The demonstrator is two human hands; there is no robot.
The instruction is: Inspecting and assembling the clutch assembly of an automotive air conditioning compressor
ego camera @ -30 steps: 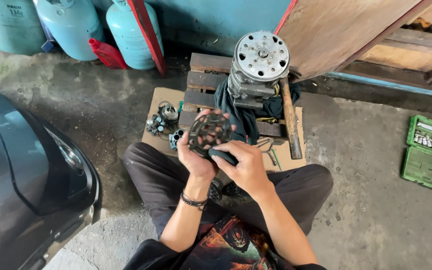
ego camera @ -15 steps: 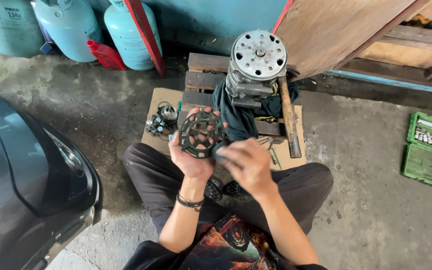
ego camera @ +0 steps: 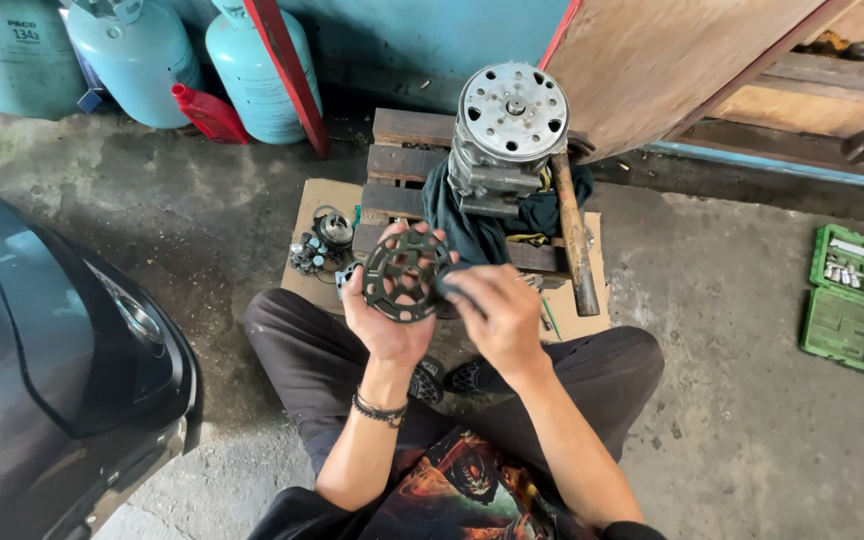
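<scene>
Head view: dark round perforated metal disc [ego camera: 404, 274], upright between both hands.

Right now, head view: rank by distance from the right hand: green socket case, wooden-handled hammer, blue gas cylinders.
From the right hand:
1. wooden-handled hammer, just above and right of it, leaning on the pallet.
2. green socket case, far right on the floor.
3. blue gas cylinders, top left by the wall.

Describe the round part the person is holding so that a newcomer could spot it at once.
Start at the silver compressor standing on the wooden pallet. Just below it, the person's hands meet: the left hand holds up a dark slotted disc. Unlike the compressor's shiny face, it is dull black with open cut-outs.
</scene>
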